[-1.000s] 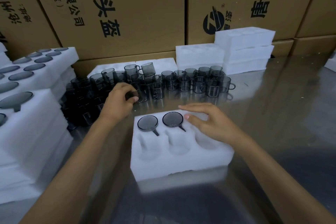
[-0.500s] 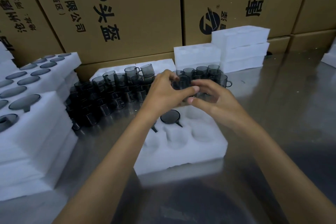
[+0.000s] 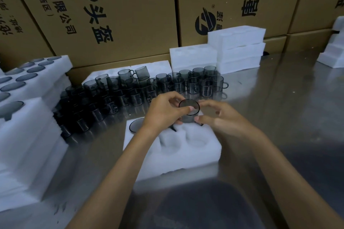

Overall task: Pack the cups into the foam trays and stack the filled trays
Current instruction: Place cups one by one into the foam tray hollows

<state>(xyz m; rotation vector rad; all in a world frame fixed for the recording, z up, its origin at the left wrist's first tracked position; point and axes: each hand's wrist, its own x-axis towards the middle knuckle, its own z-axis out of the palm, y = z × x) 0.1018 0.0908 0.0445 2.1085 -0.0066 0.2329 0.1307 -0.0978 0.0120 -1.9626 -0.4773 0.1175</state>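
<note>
Steel table [image 3: 279, 117] bears foam trays [image 3: 173, 152]; loose cups [image 3: 206, 87].

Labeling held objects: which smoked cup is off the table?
The cup pinched between left hand and right hand, above the foam tray; the others stand.

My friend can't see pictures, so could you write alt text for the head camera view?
Two hands, left hand and right hand, hold a dark glass cup over a white foam tray on a metal table. More cups crowd behind, before cardboard boxes.
</note>
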